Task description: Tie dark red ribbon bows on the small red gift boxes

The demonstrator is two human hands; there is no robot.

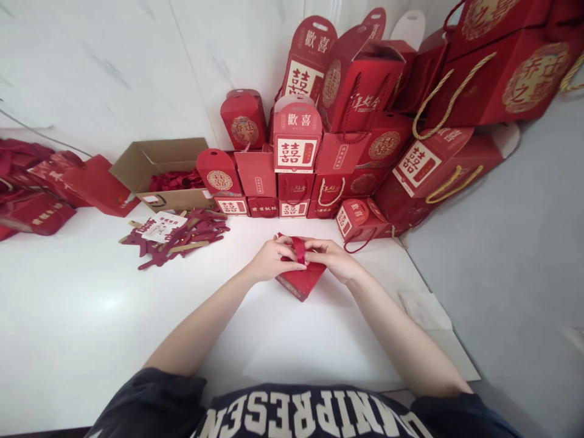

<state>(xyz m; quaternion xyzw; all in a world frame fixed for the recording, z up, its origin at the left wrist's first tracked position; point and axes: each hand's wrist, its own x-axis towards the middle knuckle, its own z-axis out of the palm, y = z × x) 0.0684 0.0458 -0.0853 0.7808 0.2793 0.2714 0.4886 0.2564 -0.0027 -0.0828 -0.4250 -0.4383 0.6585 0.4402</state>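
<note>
A small red gift box (301,283) rests on the white table in front of me, with a red ribbon (299,249) looped at its top. My left hand (275,258) is closed on the ribbon from the left, thumb and fingers bent around it. From the right, my right hand (332,258) pinches the ribbon near the same spot, fingertips almost meeting those of the left. The hands and ribbon cover much of the box's top, so the exact grip of each finger is partly hidden.
Red gift boxes (298,137) with cord handles are stacked along the wall and to the right. At left, dark red tags and sticks (191,240) lie piled before an open cardboard box (176,199) of red ribbons. More red bags (98,185) stand at far left.
</note>
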